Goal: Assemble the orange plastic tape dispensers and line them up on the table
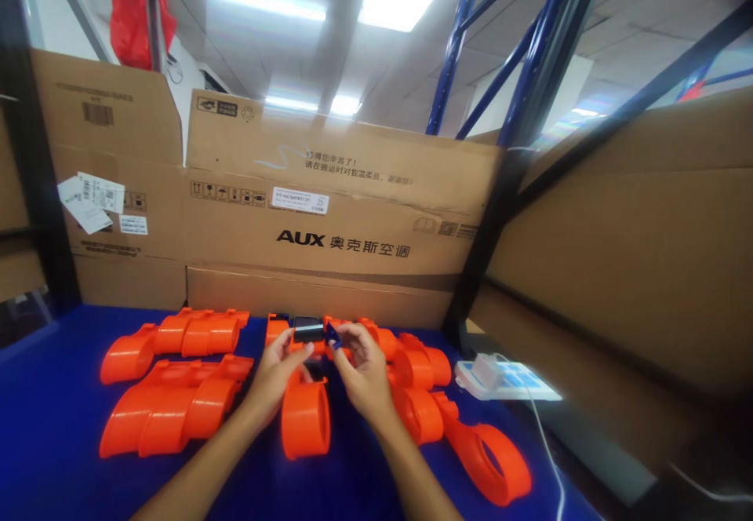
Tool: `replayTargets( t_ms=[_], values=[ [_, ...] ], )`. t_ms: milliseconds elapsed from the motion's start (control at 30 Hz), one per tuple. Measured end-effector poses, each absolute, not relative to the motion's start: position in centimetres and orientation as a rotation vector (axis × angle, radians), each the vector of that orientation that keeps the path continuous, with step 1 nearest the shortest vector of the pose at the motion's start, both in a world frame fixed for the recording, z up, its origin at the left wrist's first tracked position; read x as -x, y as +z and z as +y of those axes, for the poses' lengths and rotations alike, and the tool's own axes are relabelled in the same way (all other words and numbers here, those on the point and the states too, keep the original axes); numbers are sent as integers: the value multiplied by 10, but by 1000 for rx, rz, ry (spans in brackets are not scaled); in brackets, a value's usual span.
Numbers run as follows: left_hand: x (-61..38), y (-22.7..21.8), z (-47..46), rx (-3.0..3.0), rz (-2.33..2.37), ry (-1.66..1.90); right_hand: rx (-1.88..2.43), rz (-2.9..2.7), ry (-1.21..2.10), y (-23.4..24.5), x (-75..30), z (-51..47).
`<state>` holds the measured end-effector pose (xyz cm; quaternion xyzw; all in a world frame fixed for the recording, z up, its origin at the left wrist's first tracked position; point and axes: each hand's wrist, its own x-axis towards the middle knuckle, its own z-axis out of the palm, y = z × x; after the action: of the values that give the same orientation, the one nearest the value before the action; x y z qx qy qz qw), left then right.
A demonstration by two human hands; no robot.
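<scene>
Both hands meet near the back of the blue surface. My left hand [276,372] is closed on a small black rectangular piece [308,329] with a ribbed edge, thumb along its lower side. Close to its right end, my right hand [365,372] pinches a small dark blue piece [332,337]; I cannot tell whether the two pieces touch. Just below my hands stands an orange plastic ring-shaped part [306,419]. More orange parts [335,326] show behind my fingers, partly hidden.
Rows of orange ring-shaped parts [170,419] lie on the blue surface [52,427] at left, with more [417,364] at right. A white power strip [523,380] with a cable sits at the right edge. Cardboard panels [341,215] wall the back; a dark post [479,254] stands right.
</scene>
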<state>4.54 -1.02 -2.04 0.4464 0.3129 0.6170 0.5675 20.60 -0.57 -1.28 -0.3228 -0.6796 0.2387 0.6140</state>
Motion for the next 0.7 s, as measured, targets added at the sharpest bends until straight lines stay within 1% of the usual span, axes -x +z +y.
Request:
replayTargets(
  t_ms=[267,500,700],
  values=[
    [-45,-21,-10,-1062,746,1452,836,-1705,252,-3,-208,-16],
    [-45,-22,-10,-1081,726,1432,836,-1753,175,-2,-208,-17],
    [-45,-25,-9,-1095,732,1427,823,-1874,222,-1,-208,-18]
  ],
)
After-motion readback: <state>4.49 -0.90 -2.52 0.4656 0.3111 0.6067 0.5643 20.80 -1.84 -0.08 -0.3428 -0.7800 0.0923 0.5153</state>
